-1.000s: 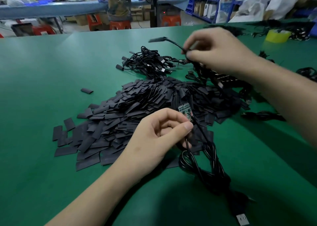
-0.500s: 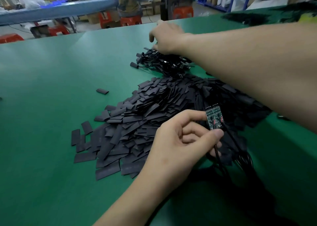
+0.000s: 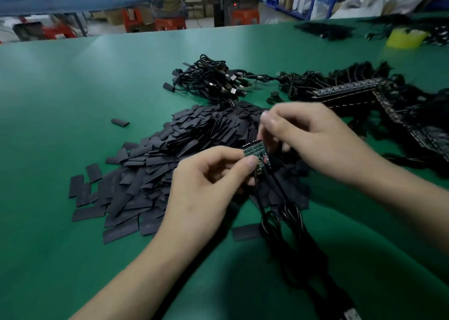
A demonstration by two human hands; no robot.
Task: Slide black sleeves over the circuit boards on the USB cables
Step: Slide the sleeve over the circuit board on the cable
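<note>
I am pinching the board (image 3: 256,153) between the thumb and fingers of my left hand (image 3: 206,181). Its bare green face is turned up, and its cable (image 3: 279,212) is trailing down toward me to the plug (image 3: 351,316). My right hand (image 3: 315,139) is hovering just beside the board's far end with its fingers curled. It is blurred, so I cannot tell whether it is holding a sleeve or nothing. The board, not yet covered, is sitting above the near side of the sleeve pile (image 3: 165,154) on the table (image 3: 60,88). Beyond the pile a heap of cables (image 3: 213,81) is lying, and to its right a row of boards (image 3: 352,90).

I am judging the risks this way. A flat sleeve going on askew could catch on the board's corners or parts and buckle. A loose pinch could let the board twist. The slack cable could drag sleeves off the pile.
</note>
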